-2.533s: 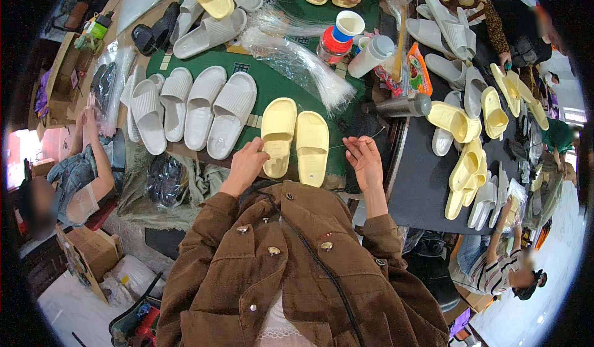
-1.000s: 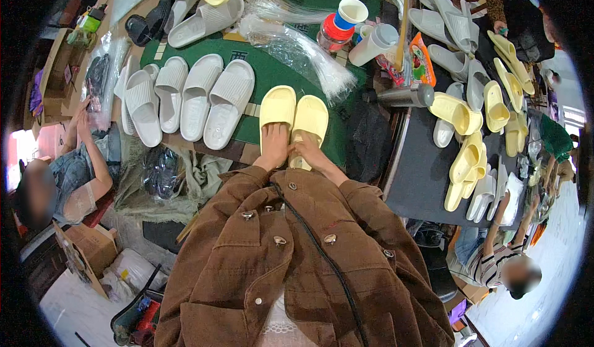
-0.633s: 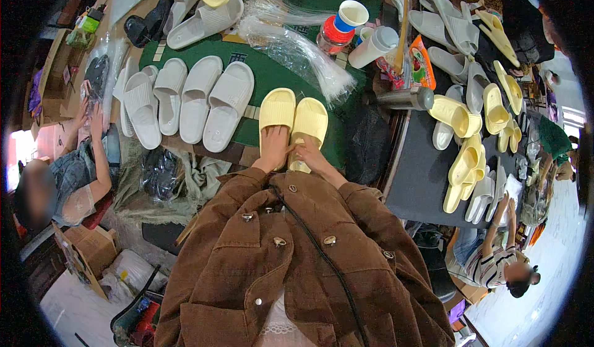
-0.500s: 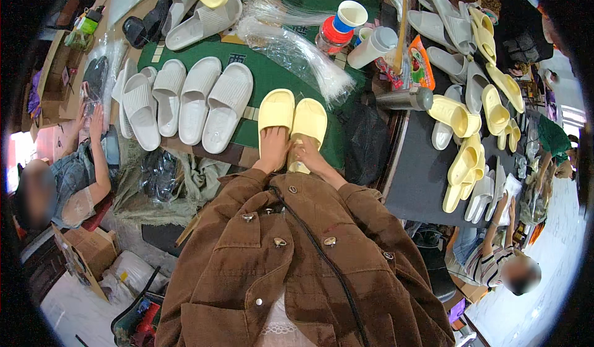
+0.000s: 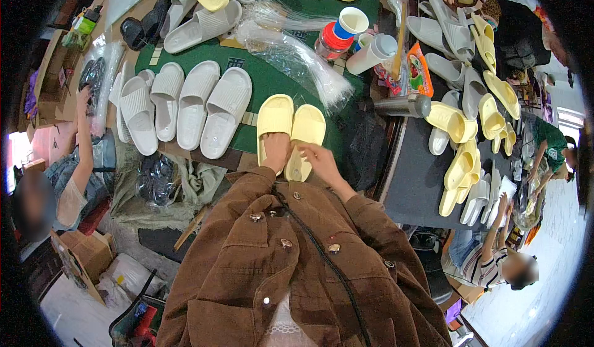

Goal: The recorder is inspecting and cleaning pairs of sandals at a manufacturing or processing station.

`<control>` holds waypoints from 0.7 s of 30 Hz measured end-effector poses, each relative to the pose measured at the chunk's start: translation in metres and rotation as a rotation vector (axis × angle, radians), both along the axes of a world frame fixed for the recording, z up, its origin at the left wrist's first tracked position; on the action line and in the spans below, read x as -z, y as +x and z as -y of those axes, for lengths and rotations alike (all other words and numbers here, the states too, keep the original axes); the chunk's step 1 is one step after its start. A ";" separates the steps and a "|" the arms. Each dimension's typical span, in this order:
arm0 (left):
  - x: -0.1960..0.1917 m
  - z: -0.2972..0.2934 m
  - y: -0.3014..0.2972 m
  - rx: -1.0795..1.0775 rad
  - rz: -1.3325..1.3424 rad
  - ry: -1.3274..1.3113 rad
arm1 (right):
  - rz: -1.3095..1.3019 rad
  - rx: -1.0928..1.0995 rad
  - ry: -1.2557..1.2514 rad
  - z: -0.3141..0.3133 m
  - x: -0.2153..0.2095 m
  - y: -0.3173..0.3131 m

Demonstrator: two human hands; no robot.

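A pair of pale yellow slippers stands on the green mat [image 5: 247, 99] in front of me, toes pointing away. My left hand [image 5: 276, 152] reaches into the left yellow slipper [image 5: 275, 113], its fingertips hidden at the strap. My right hand [image 5: 320, 164] is over the open heel part of the right yellow slipper [image 5: 308, 126], its fingers bent together just behind the strap. Whatever those fingers may hold is too small to make out. Left of the pair, several light grey slippers [image 5: 226, 112] stand in a row.
Clear plastic strands [image 5: 309, 62] lie beyond the slippers, beside a red-lidded jar [image 5: 334, 41], a paper cup [image 5: 352, 22] and a tumbler [image 5: 374, 53]. A metal flask [image 5: 402, 106] lies right, near a dark table [image 5: 414, 180] with yellow and grey slippers. Other people work on both sides.
My right hand has drawn back from the right slipper's strap and moved slightly right. The left hand stays in its slipper. Across the table, another person's hand has shifted off one yellow slipper.
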State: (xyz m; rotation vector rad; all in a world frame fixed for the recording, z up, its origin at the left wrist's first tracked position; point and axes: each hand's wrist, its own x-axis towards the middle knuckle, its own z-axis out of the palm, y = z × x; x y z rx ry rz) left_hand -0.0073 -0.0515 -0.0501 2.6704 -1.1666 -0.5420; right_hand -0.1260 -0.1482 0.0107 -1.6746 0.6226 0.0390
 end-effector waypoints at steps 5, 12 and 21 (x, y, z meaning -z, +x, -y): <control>-0.011 -0.002 0.000 0.040 0.094 -0.160 | 0.113 0.178 -0.220 0.035 0.005 0.029; -0.025 -0.008 -0.006 0.141 0.108 -0.300 | -0.016 0.241 -0.439 0.055 0.036 0.060; -0.034 -0.017 -0.005 0.136 0.118 -0.241 | 0.024 0.426 0.027 0.048 0.017 0.061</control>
